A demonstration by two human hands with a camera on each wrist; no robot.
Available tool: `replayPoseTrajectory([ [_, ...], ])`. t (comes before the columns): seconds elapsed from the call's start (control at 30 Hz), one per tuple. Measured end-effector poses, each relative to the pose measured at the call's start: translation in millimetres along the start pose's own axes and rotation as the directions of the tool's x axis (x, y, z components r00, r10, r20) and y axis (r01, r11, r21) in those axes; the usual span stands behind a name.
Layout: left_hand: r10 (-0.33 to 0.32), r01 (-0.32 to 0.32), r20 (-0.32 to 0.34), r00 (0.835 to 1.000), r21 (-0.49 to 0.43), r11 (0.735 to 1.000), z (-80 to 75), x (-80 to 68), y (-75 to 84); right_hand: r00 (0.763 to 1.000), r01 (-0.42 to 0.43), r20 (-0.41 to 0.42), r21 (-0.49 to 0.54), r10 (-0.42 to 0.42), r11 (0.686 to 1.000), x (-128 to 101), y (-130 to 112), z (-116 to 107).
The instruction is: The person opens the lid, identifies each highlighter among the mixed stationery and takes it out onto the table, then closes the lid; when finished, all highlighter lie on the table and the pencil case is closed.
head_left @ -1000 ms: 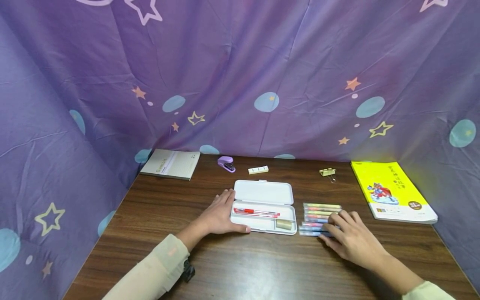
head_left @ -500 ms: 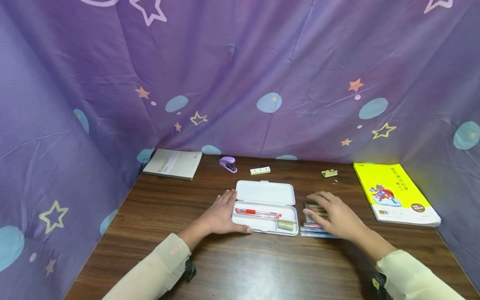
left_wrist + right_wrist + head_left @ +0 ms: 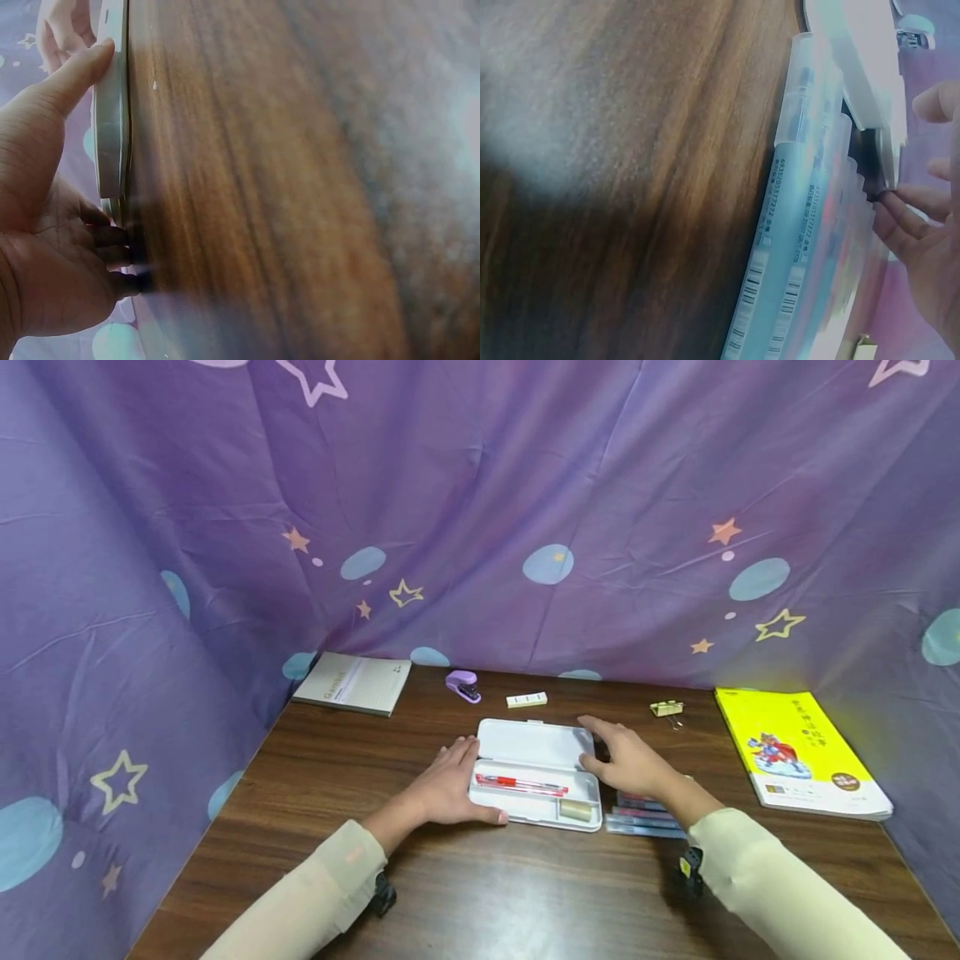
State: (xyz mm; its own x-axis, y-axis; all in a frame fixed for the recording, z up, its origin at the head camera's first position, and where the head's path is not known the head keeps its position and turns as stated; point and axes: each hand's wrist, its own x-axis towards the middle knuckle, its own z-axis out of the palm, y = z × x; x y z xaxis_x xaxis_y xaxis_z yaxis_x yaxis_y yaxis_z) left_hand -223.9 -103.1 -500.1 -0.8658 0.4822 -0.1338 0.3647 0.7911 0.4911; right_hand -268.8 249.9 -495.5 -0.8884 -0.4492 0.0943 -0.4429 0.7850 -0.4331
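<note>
Right hand (image 3: 628,762) (off markers (image 3: 647,820)) at case lid (image 3: 534,743)

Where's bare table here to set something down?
Free: the near strip of table between the sleeves, and the left side between notebook and left hand. Crowded: around the pencil case, with pens and right hand alongside.

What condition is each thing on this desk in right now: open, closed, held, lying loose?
Pencil case: open, lid laid back flat.
Red pen: lying inside the case.
Markers: capped, lying in a row beside the case.
Left hand: flat against the case's left end.
Right hand: fingers on the lid's right edge.
Yellow book: closed.
Notebook: closed.
</note>
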Motion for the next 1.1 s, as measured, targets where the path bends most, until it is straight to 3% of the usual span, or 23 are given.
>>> replayPoseTrajectory([
  [0.3,-0.011,0.011,-0.001,1.0,-0.003,1.0,-0.8,-0.6,1.5,1.0,-0.009,-0.014,-0.006,0.009,1.0,9.2,-3.8,5.5],
  [0.6,-0.066,0.065,-0.012,0.998,-0.083,0.994,1.4,0.0,4.4,0.992,0.03,-0.122,0.0,-0.03,1.0,-0.6,-10.7,-5.6],
  [0.77,-0.097,0.095,-0.015,0.995,-0.096,0.991,1.5,-0.7,5.8,0.972,0.106,-0.207,-0.036,-0.111,0.994,-9.2,-21.3,-18.4],
  [0.9,-0.112,0.112,0.002,0.994,-0.08,0.99,-0.2,-1.9,6.2,0.941,0.211,-0.247,-0.099,-0.23,0.972,-13.6,-32.5,-23.0],
  [1.0,-0.111,0.112,0.017,0.994,-0.05,0.992,-1.4,-2.3,6.4,0.928,0.276,-0.213,-0.154,-0.305,0.949,-16.1,-43.4,-19.7],
  [1.1,-0.115,0.116,0.028,0.993,-0.027,0.993,-0.8,-1.9,5.8,0.932,0.321,-0.113,-0.186,-0.345,0.929,-17.4,-55.9,-10.0],
])
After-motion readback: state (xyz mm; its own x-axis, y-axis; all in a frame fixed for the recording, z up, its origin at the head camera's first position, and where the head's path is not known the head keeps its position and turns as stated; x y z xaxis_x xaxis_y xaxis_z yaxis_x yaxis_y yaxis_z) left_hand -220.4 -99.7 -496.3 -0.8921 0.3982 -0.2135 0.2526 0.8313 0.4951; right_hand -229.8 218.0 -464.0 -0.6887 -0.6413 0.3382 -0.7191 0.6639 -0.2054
